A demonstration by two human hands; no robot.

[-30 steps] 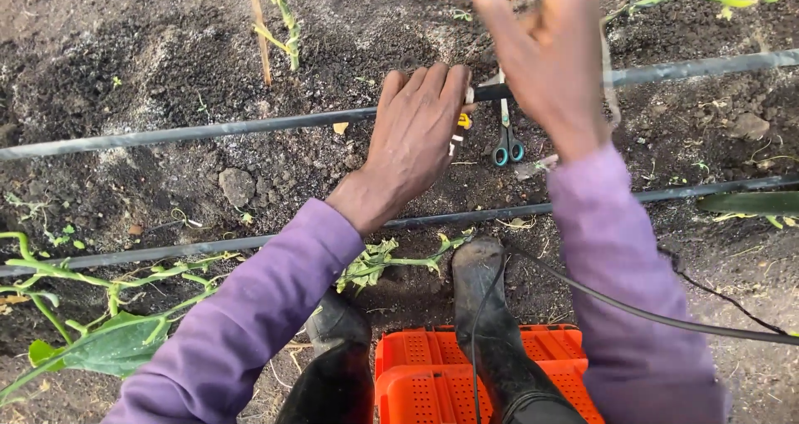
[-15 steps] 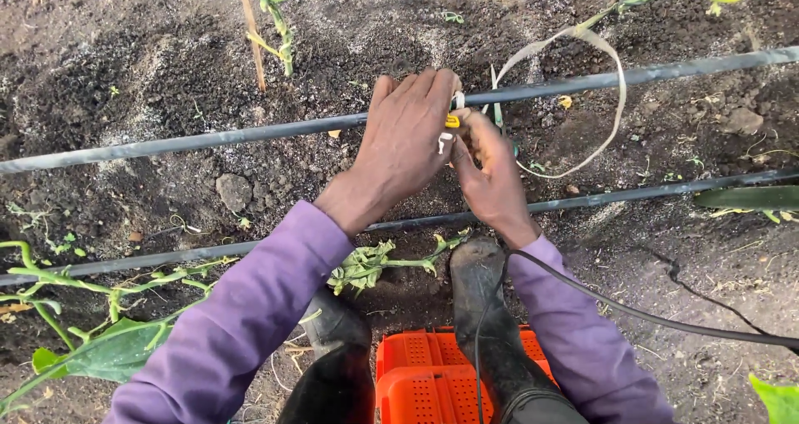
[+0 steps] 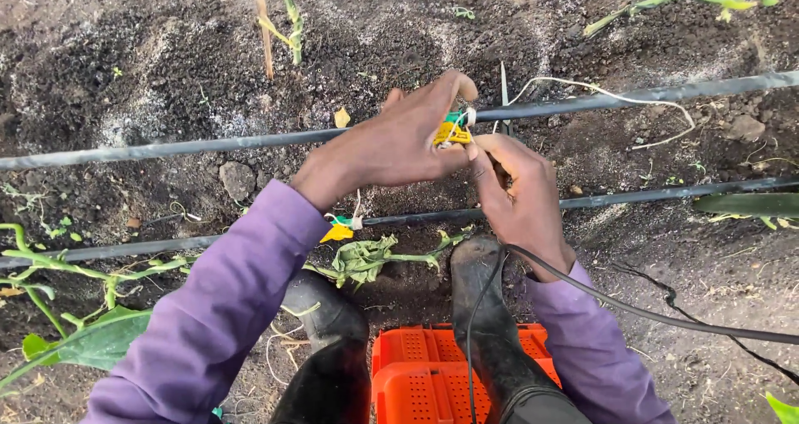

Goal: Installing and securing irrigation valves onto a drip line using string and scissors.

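Pinching yellow-green clip (image 3: 450,129) on upper drip pipe (image 3: 208,145), both hands meeting over it.
Left hand (image 3: 391,145) grips the clip; right hand (image 3: 520,195) pinches beside it; pipe runs left-right.

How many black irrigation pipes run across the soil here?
2. The far pipe crosses just beyond the left hand and right hand; the near pipe runs closer to the boots. Others may lie outside the view.

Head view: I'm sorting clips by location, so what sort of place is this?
Most likely an outdoor vegetable plot: bare dark soil, black irrigation pipes running across it, and a staked young plant.
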